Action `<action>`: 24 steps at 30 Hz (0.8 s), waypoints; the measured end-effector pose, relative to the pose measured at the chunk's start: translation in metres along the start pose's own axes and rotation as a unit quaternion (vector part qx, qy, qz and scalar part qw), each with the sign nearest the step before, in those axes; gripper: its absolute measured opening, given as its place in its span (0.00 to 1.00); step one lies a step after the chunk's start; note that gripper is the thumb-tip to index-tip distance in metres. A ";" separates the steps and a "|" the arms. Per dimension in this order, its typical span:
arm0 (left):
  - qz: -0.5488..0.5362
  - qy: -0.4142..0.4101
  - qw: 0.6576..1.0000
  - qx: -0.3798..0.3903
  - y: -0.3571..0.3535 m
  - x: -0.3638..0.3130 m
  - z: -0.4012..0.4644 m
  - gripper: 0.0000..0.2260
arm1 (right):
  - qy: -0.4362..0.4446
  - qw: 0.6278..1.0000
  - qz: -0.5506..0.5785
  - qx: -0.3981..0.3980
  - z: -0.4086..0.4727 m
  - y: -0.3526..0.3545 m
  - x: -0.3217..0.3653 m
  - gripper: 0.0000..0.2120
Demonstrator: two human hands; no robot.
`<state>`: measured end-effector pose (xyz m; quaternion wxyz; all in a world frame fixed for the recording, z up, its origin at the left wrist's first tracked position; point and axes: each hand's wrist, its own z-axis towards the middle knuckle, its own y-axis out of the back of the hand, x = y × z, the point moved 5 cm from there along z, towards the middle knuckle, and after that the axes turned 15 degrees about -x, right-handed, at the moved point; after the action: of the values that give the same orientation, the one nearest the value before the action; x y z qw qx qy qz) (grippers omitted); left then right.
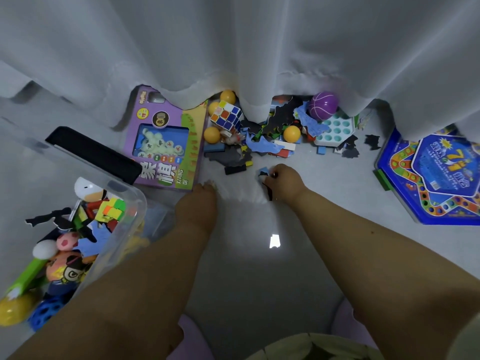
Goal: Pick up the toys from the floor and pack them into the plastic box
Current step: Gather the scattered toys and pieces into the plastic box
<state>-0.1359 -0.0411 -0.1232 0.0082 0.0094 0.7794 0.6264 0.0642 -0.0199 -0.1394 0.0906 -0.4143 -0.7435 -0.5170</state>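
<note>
1. Two bare forearms reach forward from the bottom of the view, spread well apart, over a pale floor [233, 268].
2. Right hand [281, 179] is curled, pinching a small blue-and-black puzzle piece [262, 174] at floor level; a dark piece pokes out beneath the palm.
3. Left hand [204, 193] hovers low beside a purple chess game box [166, 141]; its fingers curl under, and I cannot tell if it holds anything.
4. Beyond both hands, along a white curtain [259, 61], lies the pile of remaining toys [272, 133]: puzzle pieces, orange balls, a colour cube [226, 116], a purple ball [322, 105].
5. Plastic box [124, 229], already part-filled, stands to the left, nearest the left arm, so the held piece probably has to cross leftward.
</note>
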 end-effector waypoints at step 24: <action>-0.457 0.138 0.879 -0.006 0.279 0.101 -0.078 0.08 | -0.058 0.816 0.549 0.171 -0.170 0.032 0.215 0.11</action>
<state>-0.2379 -0.0550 0.1660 0.1854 -0.4344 0.6866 0.5527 -0.1002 -0.0468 0.0802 0.3854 -0.7611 -0.4728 -0.2206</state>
